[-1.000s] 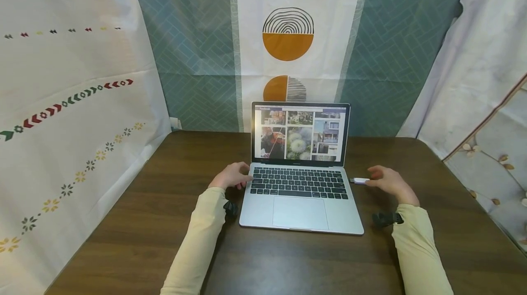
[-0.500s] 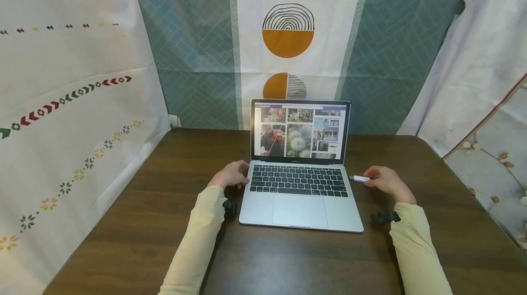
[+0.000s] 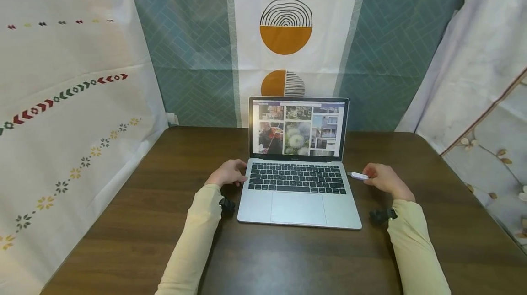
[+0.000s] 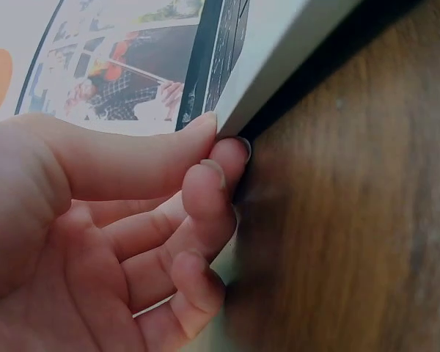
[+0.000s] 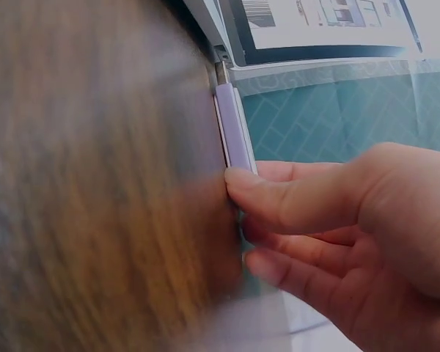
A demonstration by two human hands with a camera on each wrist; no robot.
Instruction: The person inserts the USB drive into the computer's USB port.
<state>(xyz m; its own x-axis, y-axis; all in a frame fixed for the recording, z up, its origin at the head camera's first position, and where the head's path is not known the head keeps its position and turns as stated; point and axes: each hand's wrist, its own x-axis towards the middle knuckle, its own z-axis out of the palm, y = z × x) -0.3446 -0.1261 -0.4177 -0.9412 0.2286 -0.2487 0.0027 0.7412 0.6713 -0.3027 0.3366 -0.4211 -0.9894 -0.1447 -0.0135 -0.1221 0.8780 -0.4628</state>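
An open silver laptop (image 3: 299, 208) stands on the brown wooden table, its screen (image 3: 298, 128) lit with a page of photos. My left hand (image 3: 227, 172) pinches the laptop's left edge; in the left wrist view the thumb (image 4: 147, 158) lies at the upper rim and the index fingertip under it. On the other side, my right hand (image 3: 388, 179) pinches the rear end of a pale purple and white USB stick (image 5: 235, 128) between thumb and fingers. The stick's metal connector (image 5: 221, 72) points at the laptop's right side, right at the port area.
The dark wooden table (image 3: 123, 235) extends around the laptop. Behind it hangs a green and white patterned cloth (image 3: 193, 57), with white patterned cloths at the left (image 3: 74, 148) and right (image 3: 490, 116). A dark wrist camera (image 3: 382, 216) sits on the right wrist.
The USB stick has come slightly closer to the laptop's right side, tilting a little, with my right hand. My left hand keeps its hold. The head view has shifted slightly.
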